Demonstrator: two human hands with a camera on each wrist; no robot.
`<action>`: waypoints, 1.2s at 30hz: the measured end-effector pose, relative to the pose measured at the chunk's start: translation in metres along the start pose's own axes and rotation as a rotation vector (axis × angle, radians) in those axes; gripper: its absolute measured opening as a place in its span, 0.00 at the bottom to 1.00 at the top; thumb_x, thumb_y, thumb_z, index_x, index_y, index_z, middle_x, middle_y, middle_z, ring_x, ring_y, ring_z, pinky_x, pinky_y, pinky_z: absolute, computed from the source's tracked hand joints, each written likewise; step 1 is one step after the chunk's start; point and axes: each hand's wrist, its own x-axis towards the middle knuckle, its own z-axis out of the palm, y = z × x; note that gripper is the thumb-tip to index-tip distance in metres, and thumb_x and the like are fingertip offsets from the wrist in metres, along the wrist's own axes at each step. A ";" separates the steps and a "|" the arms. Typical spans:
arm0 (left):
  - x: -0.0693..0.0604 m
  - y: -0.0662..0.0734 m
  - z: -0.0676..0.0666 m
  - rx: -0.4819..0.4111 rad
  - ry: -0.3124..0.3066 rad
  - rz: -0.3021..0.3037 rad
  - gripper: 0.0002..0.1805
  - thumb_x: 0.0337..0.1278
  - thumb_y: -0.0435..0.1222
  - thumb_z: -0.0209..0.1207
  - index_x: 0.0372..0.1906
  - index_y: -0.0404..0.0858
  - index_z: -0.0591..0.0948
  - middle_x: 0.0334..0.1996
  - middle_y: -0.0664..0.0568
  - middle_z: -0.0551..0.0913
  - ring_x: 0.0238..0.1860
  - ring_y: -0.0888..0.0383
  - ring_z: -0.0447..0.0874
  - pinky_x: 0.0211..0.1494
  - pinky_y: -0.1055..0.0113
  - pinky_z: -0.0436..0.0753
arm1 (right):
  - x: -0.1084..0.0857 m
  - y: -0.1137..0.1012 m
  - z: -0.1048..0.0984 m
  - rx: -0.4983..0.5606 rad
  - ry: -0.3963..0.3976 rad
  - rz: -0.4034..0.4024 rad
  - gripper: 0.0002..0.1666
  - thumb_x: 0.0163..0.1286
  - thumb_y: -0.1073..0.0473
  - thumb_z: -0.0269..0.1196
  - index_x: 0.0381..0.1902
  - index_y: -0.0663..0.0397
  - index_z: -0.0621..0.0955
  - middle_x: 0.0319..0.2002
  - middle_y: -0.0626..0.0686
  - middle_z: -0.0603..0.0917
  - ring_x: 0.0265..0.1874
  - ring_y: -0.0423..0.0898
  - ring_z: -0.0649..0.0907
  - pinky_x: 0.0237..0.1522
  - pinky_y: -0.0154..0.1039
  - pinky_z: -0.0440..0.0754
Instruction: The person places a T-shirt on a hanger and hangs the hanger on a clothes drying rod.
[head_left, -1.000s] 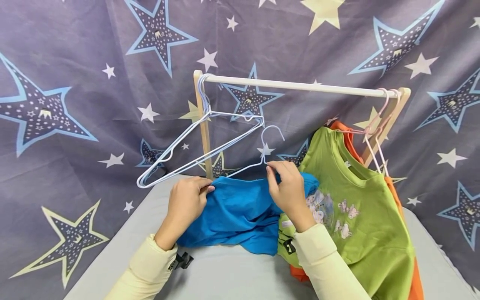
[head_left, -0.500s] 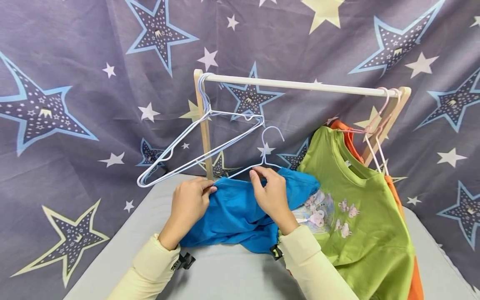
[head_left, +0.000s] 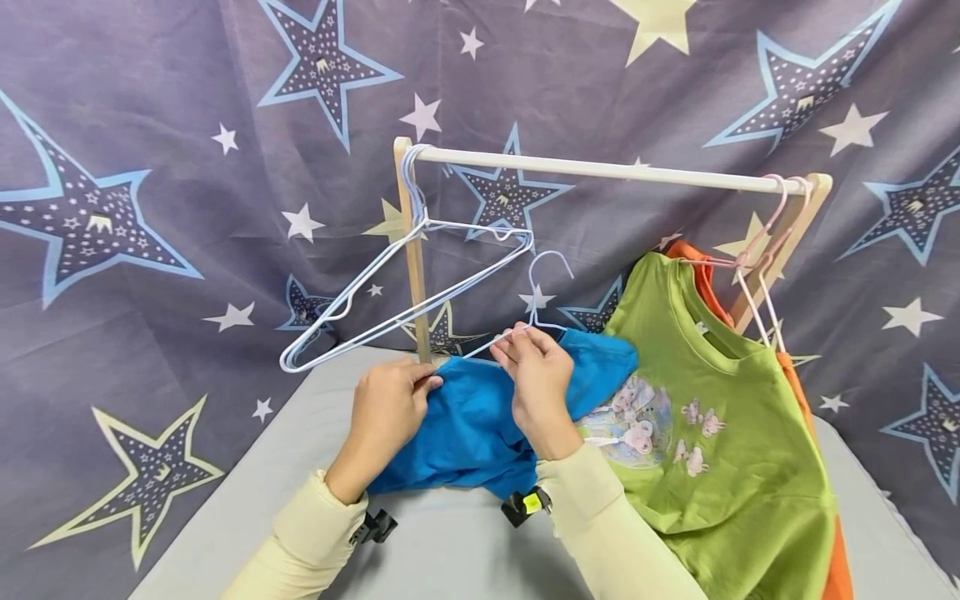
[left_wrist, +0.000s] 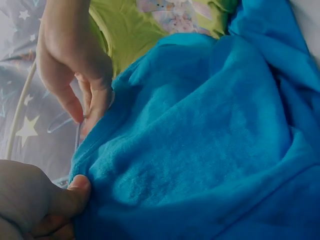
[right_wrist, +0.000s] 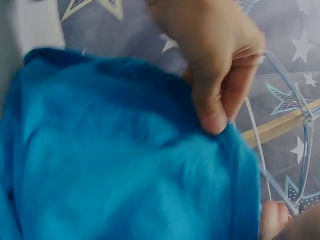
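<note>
A blue garment (head_left: 465, 433), seemingly a shirt, lies bunched in front, with a pale blue wire hanger (head_left: 552, 252) partly inside it. Its hook and the tops of its arms show; the ends are covered by cloth. My left hand (head_left: 388, 410) pinches the garment's upper left edge; in the right wrist view, thumb and finger of that left hand (right_wrist: 215, 60) press on the blue cloth (right_wrist: 125, 150). Just left of the hook's neck, my right hand (head_left: 538, 385) pinches the hanger's arm. In the left wrist view the right hand (left_wrist: 75, 60) reaches the wire beside the cloth.
Several pale hangers (head_left: 352, 287) hang at the left end of a rack's white rail (head_left: 600, 169). At its right end a green shirt (head_left: 720, 417) and orange clothing (head_left: 838, 550) hang on pink hangers (head_left: 772, 225). A starry curtain (head_left: 187, 350) hangs behind.
My right hand has moved left, from the right of the hanger's neck to its left arm, uncovering more blue cloth on the right. My left hand keeps its pinch, shifting slightly right.
</note>
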 end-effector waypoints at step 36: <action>-0.007 0.002 -0.013 -0.499 -0.176 -0.102 0.04 0.54 0.35 0.75 0.35 0.42 0.91 0.27 0.59 0.89 0.23 0.66 0.83 0.26 0.69 0.81 | 0.006 -0.040 -0.006 -0.182 -0.061 -0.130 0.06 0.72 0.74 0.56 0.36 0.61 0.74 0.26 0.57 0.83 0.21 0.44 0.86 0.29 0.38 0.88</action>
